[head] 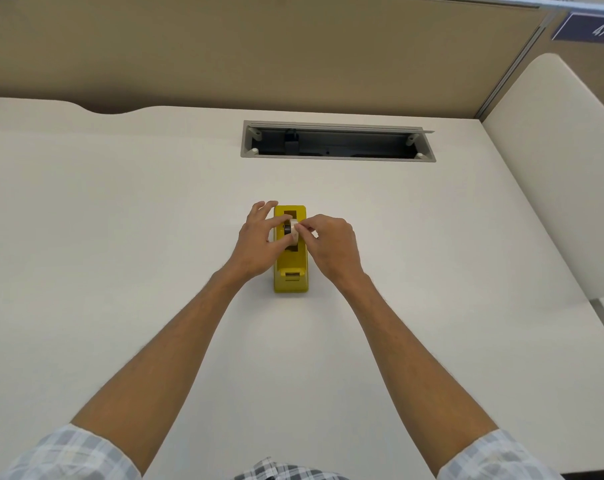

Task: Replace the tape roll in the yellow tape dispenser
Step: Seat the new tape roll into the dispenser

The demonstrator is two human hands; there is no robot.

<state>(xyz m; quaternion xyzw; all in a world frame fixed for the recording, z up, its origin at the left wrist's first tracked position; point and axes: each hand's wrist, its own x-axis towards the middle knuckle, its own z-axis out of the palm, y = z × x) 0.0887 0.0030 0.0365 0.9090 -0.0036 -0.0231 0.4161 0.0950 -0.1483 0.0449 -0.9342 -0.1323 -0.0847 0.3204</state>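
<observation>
One yellow tape dispenser stood on the white desk near a cable tray, one tape roll pinched over its slot between the left hand and right hand, beneath one sign reading "475".
</observation>
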